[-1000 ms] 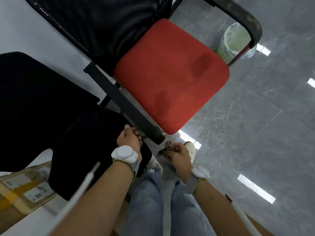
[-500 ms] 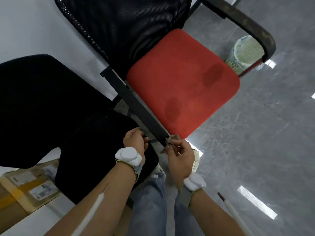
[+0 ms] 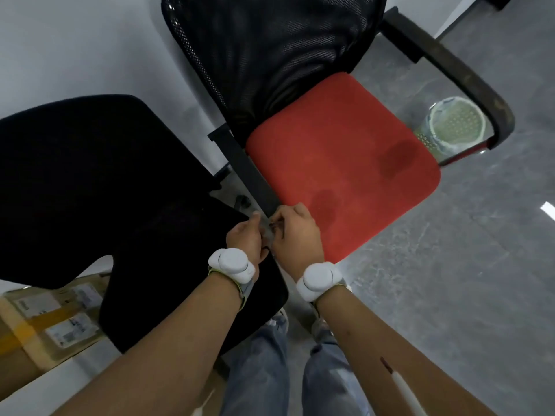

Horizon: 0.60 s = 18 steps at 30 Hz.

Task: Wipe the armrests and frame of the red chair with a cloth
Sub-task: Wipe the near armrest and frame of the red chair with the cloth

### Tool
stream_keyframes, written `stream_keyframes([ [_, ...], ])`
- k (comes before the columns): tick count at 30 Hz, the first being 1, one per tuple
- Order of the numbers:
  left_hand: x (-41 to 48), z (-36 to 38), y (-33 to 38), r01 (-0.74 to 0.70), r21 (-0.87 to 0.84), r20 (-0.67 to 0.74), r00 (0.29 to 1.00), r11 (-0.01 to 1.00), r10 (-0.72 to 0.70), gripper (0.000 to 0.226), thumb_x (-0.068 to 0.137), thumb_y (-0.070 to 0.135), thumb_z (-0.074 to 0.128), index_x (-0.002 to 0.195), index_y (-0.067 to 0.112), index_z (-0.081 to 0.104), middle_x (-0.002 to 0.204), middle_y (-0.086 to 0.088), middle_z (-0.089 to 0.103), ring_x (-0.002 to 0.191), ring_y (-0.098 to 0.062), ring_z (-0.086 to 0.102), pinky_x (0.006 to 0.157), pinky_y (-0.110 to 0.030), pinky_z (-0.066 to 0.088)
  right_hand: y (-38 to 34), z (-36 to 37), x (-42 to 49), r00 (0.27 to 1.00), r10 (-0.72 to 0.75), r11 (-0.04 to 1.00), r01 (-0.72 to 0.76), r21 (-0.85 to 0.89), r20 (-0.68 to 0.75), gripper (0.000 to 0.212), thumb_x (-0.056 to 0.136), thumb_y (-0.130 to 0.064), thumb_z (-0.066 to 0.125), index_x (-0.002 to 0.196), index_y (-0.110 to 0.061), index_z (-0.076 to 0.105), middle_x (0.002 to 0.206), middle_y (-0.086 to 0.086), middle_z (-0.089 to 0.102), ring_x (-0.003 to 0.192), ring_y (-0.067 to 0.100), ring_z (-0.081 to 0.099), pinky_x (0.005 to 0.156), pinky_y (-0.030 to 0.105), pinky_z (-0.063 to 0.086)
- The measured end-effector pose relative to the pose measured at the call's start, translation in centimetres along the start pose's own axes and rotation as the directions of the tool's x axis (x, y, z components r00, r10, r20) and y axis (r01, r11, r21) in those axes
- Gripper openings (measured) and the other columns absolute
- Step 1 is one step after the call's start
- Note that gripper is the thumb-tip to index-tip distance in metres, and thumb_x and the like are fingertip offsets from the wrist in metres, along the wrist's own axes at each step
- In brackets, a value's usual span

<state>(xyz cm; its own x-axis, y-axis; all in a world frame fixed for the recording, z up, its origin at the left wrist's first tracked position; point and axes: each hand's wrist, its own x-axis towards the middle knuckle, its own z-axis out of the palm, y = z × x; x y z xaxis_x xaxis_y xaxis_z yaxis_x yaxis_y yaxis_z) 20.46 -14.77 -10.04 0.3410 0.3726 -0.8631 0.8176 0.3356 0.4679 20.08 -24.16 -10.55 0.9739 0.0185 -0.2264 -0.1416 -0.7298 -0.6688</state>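
Red seat [image 3: 339, 163] at 2 o'clock of cloth [image 3: 269, 234] | right hand [image 3: 295, 235]: fingers curled, pinching cloth on armrest [image 3: 249, 172] end | left hand [image 3: 244, 237]: at cloth's 9 o'clock, grip unclear

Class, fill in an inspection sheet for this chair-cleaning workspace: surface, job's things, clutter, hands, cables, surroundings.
Surface: grey tiled floor, with light reflections.
Job's things: red chair with two darker patches on its seat; black near armrest; far armrest, which looks scuffed; small cloth at the near armrest's front end.
Clutter: labelled cardboard box partly under a black chair; wastebasket beyond the far armrest.
Hands: right hand pinches the cloth; left hand is beside it at the armrest, fingers hidden.
Cables: white cable along the right forearm.
Surroundings: white wall behind the chairs.
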Motion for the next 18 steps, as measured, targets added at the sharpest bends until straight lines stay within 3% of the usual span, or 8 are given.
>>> stream_keyframes([
  [4, 0.4, -0.5, 1.4, 0.009, 0.032, 0.066, 0.998, 0.999, -0.011, 0.02, 0.094, 0.025, 0.06, 0.106, 0.011, 0.067, 0.08, -0.005, 0.063, 0.069, -0.019, 0.057, 0.063, -0.024, 0.045, -0.6, 0.5, 1.9, 0.999, -0.033, 0.999, 0.033, 0.003, 0.022, 0.017, 0.076, -0.002, 0.054, 0.087, -0.011, 0.064, 0.091, 0.009, 0.056, 0.07, 0.029, 0.058, 0.06, 0.035, 0.049],
  [6, 1.1, -0.8, 2.6, 0.019, 0.046, 0.078, 0.997, 0.999, -0.022, 0.011, 0.092, 0.022, 0.061, 0.094, 0.013, 0.067, 0.077, -0.003, 0.063, 0.073, -0.021, 0.058, 0.064, -0.025, 0.045, -0.9, 0.9, 2.7, 0.999, -0.038, 0.999, 0.039, -0.022, 0.031, 0.017, 0.075, -0.003, 0.055, 0.086, -0.012, 0.063, 0.09, 0.009, 0.055, 0.069, 0.03, 0.057, 0.059, 0.04, 0.052],
  [8, 1.6, -1.0, 3.6, 0.021, 0.04, 0.081, 0.996, 0.999, -0.025, 0.012, 0.091, 0.02, 0.062, 0.08, 0.015, 0.064, 0.073, -0.003, 0.063, 0.075, -0.023, 0.058, 0.064, -0.026, 0.046, -1.3, 1.0, 3.3, 0.998, -0.043, 0.998, 0.045, -0.042, 0.047, 0.017, 0.075, -0.002, 0.056, 0.087, -0.012, 0.063, 0.092, 0.01, 0.055, 0.069, 0.032, 0.058, 0.059, 0.041, 0.052],
  [10, 2.4, -1.1, 4.5, 0.014, 0.035, 0.072, 0.997, 0.999, -0.016, 0.015, 0.093, 0.027, 0.063, 0.083, 0.015, 0.064, 0.073, -0.004, 0.063, 0.072, -0.022, 0.058, 0.064, -0.025, 0.046, -2.0, 1.1, 4.4, 0.997, -0.052, 0.997, 0.056, -0.06, 0.065, 0.017, 0.076, -0.003, 0.056, 0.089, -0.011, 0.063, 0.093, 0.011, 0.055, 0.07, 0.033, 0.058, 0.06, 0.041, 0.052],
  [18, 4.7, -1.2, 7.8, -0.052, 0.116, 0.063, 0.997, 0.992, 0.044, 0.014, 0.092, 0.021, 0.059, 0.086, 0.009, 0.064, 0.08, -0.012, 0.06, 0.059, -0.02, 0.055, 0.055, -0.025, 0.039, -4.3, 2.0, 8.6, 0.993, 0.007, 0.994, 0.005, -0.105, 0.12, 0.016, 0.08, -0.005, 0.057, 0.093, -0.012, 0.064, 0.099, 0.009, 0.055, 0.073, 0.028, 0.052, 0.062, 0.029, 0.032],
])
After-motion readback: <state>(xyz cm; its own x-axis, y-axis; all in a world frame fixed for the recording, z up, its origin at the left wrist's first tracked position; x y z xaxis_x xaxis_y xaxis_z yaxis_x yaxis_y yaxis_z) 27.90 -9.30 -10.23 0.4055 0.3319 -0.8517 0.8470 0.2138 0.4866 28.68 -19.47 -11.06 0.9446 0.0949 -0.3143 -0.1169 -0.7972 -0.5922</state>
